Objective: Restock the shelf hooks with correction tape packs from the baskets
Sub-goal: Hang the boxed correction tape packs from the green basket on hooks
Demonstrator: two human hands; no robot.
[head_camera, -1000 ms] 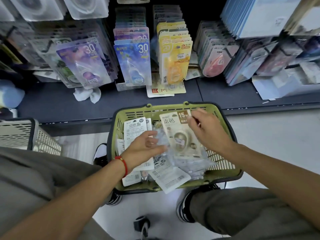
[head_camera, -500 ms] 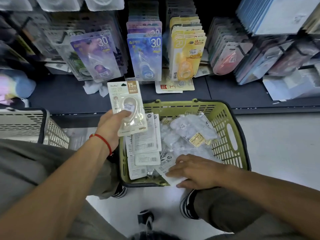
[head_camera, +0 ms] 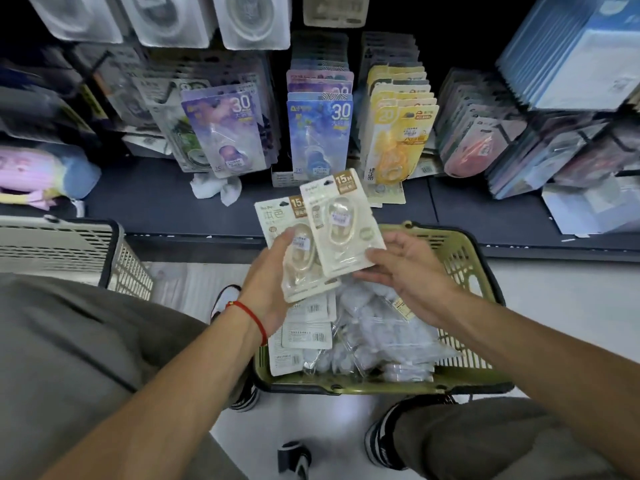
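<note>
Everything here is placed against the green basket [head_camera: 460, 258], which sits on the floor just before the dark shelf [head_camera: 145, 199].

Left of the basket stands a pale second basket [head_camera: 69, 247], apart from it. Above the green basket's near-left corner, the left hand [head_camera: 266, 282] holds a cream pack [head_camera: 277, 220] marked 15M, thumb across its blister front and fingers hidden behind; so that grip is narrow and holding the pack. The pack's long axis runs away from the wrist, up toward the shelf, header end farthest from the hand.

Overlapping it, just to its right and above the basket's far-left rim, is a second pack [head_camera: 341, 223] of the same kind, also header end toward the shelf. The right hand [head_camera: 412, 268] meets its lower right corner with the thumb; the fingers look loosely spread, and I cannot tell how firmly this grip pinches the card.

Inside the basket lie more packs [head_camera: 304, 337] face down, and clear bags [head_camera: 381, 341] to their right.

Beyond the basket's far rim hang the hook rows: purple packs [head_camera: 228, 133], blue packs [head_camera: 320, 133], yellow packs [head_camera: 398, 136]. Both cream packs already point their header ends that way, so, as I judge it, the coming move is a forward reach, and the left hand, with the surer hold, is better placed. Which hook takes cream packs is not visible.
</note>
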